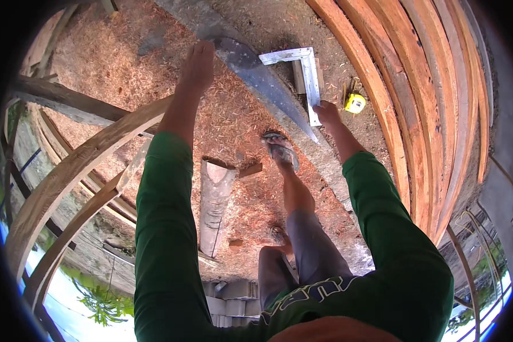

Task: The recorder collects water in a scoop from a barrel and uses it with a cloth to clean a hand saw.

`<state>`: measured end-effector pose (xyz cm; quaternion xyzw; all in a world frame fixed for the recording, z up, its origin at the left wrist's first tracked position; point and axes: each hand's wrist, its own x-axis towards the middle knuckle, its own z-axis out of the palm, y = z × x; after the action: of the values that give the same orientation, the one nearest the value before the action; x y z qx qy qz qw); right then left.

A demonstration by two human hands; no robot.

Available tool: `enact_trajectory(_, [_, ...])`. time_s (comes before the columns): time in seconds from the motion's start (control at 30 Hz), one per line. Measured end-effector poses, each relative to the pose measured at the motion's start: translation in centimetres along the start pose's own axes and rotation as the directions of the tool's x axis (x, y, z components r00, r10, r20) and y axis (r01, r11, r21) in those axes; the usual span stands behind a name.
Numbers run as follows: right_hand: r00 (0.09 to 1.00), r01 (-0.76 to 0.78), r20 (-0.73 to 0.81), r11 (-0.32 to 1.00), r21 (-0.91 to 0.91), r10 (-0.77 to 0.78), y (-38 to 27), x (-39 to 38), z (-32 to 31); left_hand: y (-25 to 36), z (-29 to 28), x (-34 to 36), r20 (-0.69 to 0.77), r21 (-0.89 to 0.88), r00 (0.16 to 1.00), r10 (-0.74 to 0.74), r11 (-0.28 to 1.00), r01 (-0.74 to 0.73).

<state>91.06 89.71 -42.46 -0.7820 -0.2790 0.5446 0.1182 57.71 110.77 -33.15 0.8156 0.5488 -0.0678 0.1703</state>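
My left hand (199, 64) is closed around the handle end of a handsaw (262, 77). The handle itself is hidden by the fingers. The saw's long grey blade tapers down to the right, its tip close to my right hand (328, 114). That hand is closed on the lower end of an L-shaped metal try square (309, 74). One arm of the square points left, near the saw blade. Partly under the square lies a short wooden block (300, 78). A yellow tape measure (355, 103) rests on the ground to the right of my right hand.
Long wooden boards (404, 85) lie side by side on the right. On the left, timber beams (68, 162) cross at an angle. A wide plank (215, 199) lies near my feet (279, 148). Wood shavings (233, 117) cover much of the ground.
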Motion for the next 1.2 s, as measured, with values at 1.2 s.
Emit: enact_trajectory(1.2, [0.428,0.830,0.901,-0.366,-0.422,-0.070,-9.2,-49.2,-0.4,47.4,-16.1,-111.0,0.190,-0.753,-0.576,-0.795,-0.495,0.434])
